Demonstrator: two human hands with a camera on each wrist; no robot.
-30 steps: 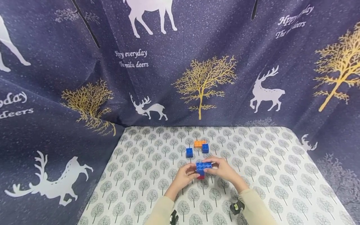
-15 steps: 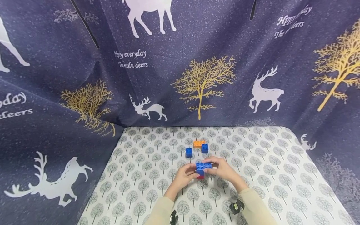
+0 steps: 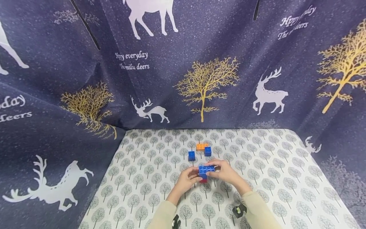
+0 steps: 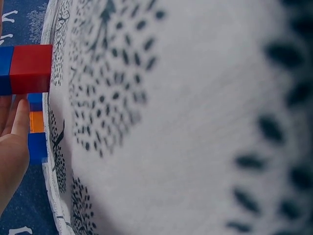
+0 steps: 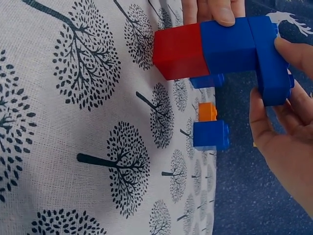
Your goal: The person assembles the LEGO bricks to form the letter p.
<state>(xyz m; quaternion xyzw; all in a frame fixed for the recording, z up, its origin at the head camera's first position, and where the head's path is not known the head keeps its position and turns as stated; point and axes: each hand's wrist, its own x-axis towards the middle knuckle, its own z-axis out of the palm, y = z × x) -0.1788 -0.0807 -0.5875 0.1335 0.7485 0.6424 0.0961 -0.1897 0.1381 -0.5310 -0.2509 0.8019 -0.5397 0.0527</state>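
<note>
Only my head view has drifted slightly, with left hand (image 3: 186, 182) gripping the middle blue block (image 5: 229, 48), right hand (image 3: 226, 173) pinching the top blue brick (image 5: 271, 81).

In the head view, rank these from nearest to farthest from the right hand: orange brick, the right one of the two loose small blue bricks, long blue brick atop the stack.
1. Long blue brick: atop the stack, pinched by the right hand.
2. Small blue brick: beyond that hand, to its left.
3. Orange brick: farthest, behind the small blue brick.
</note>
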